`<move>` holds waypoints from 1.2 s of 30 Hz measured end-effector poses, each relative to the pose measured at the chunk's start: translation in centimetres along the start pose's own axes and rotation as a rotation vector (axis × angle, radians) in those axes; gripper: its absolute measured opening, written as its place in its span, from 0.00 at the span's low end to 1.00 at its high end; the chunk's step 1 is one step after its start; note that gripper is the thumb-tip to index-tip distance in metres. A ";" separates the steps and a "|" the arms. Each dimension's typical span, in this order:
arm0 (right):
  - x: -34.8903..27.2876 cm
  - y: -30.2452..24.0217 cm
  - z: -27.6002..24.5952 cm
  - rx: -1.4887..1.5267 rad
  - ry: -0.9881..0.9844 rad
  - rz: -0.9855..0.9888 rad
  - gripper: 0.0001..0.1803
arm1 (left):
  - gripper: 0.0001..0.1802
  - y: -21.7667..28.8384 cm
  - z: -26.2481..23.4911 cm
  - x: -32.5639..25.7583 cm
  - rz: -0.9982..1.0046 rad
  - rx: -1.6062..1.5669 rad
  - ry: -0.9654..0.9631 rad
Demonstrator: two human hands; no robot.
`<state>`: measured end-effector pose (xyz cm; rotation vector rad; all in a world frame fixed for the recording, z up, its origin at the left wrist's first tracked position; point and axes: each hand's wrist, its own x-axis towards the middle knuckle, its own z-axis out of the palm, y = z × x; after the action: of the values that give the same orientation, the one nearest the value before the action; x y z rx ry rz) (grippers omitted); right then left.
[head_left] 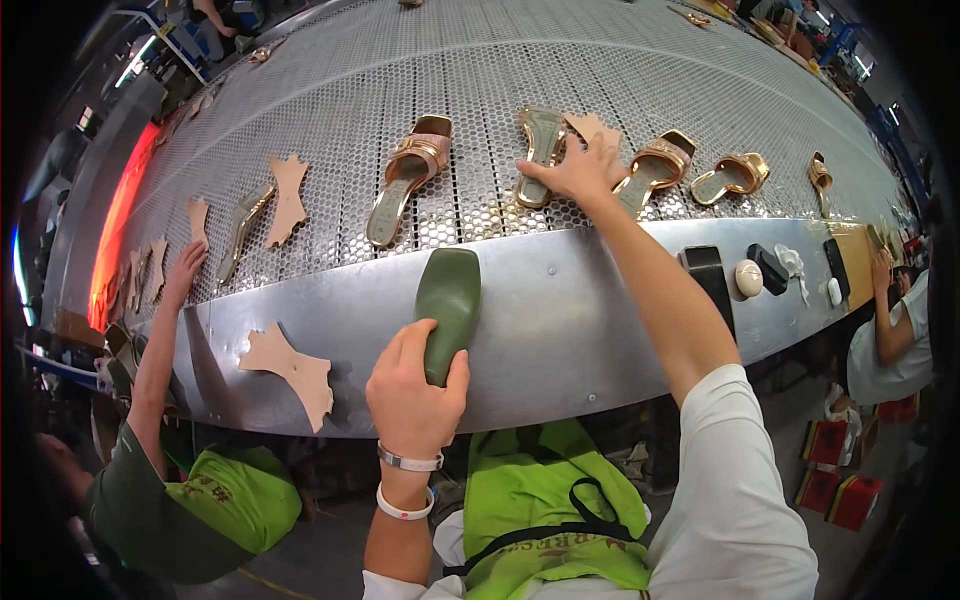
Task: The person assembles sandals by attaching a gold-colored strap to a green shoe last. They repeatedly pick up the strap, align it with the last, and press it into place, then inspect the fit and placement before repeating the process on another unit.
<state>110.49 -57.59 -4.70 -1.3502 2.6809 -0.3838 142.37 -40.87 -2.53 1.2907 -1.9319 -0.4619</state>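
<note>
My left hand (415, 390) is closed round the narrow end of a dark green shoe last (450, 300), held over the metal table edge. Stretched forward, my right hand (580, 170) has its fingers spread. Its thumb touches a gold-edged sandal sole (543, 135) with a grey-green footbed, and its fingertips reach a beige cut upper piece (597, 128) beside that sole. To the left of this sole lies a finished-looking gold-and-pink sandal (408, 180). Another sandal (660, 165) lies just right of my right hand. Whether the fingers press on the sole is partly hidden.
A perforated conveyor surface (330, 105) carries more sandals (735, 178) and beige pieces (288, 200). On the metal ledge (540, 340) lie a beige upper piece (290, 370), a black case (708, 285) and a round cream object (748, 278). Co-workers' hands (185, 270) are at both sides.
</note>
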 end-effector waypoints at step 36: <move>-28.0 2.1 -3.2 1.711 -0.713 -0.384 0.52 | 0.32 2.7 -2.6 -4.2 -0.236 -1.413 -0.150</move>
<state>124.90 -33.39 -2.50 -0.9294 0.7697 -1.3763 143.49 -35.62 -0.72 0.4875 -1.0048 -1.6644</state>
